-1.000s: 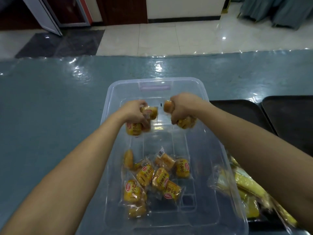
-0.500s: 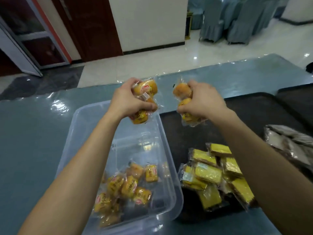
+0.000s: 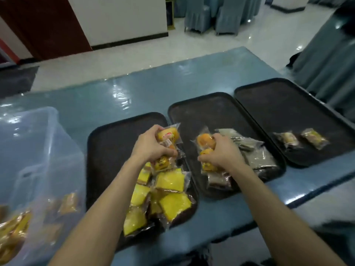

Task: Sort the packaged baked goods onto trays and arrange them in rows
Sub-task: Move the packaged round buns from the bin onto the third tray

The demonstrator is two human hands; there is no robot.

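Wrapped buns fill each grip: left hand, right hand.

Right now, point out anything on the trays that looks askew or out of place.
The yellow cake packets on the left tray lie in an overlapping heap at the near end, not in rows. The grey packets on the middle tray are piled likewise.

Middle tray on the table, second tray just left of it, third tray just right — bin farther left, holding packets.
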